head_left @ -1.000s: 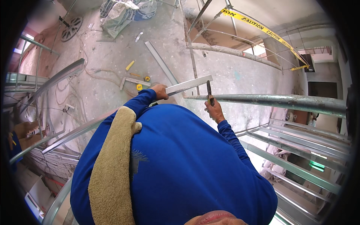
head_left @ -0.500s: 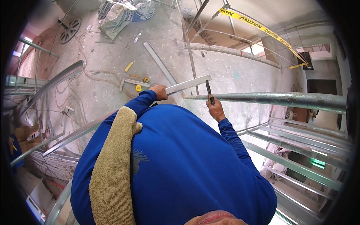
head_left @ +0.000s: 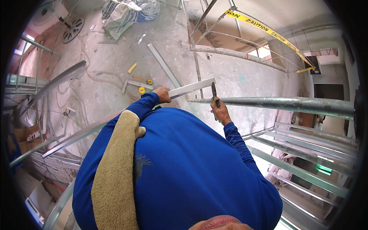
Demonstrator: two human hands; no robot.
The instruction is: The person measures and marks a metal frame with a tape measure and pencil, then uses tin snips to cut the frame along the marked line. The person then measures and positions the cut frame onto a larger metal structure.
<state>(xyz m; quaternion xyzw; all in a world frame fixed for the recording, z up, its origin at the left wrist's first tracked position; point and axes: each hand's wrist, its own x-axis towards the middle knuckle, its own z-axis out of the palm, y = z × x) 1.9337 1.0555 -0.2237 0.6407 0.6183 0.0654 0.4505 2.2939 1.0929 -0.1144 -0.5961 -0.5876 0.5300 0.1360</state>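
Note:
My left hand [head_left: 163, 94] is closed round the near end of a silvery metal channel [head_left: 193, 87], which slants up to the right in front of me. In my right hand [head_left: 222, 112] is a pair of snips [head_left: 214, 91], pointing away from me. Their blades are at the channel's far end, and the handles are spread a little. Whether the blades bite the metal cannot be made out. On the floor by my left hand lie a yellow tape measure [head_left: 142, 90], a small round yellow-and-black item [head_left: 150, 81], an L-shaped metal piece [head_left: 135, 84] and a yellow-handled tool [head_left: 132, 68].
Another metal channel [head_left: 164, 64] lies beyond the held one. A thick steel pipe [head_left: 276, 102] runs right from near my right hand, above several metal bars [head_left: 299, 168]. Yellow barrier tape [head_left: 264, 27] hangs far right. Crumpled bags [head_left: 124, 17] and loose cables [head_left: 86, 53] are far left.
The snips' handles have spread apart slightly in my right hand, and the blades have shifted a little against the channel's end. My left hand keeps its hold almost unmoved.

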